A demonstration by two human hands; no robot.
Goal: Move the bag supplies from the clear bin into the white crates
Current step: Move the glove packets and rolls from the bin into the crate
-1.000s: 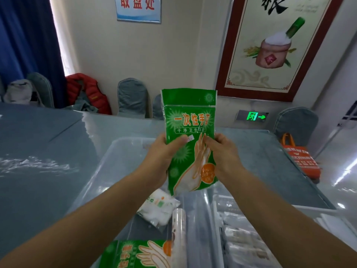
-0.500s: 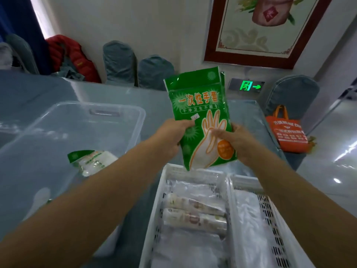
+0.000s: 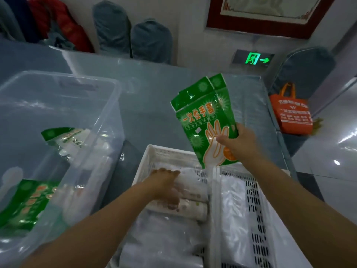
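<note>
An orange tote bag [image 3: 292,113] sat beside a covered chair [image 3: 305,68]; a green exit sign [image 3: 256,59] glowed on the wall.

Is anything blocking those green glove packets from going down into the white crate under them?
Partly. The left hand rests on rolls already lying in the white crate, beneath the green packets that the right hand holds. Clear air lies between.
</note>
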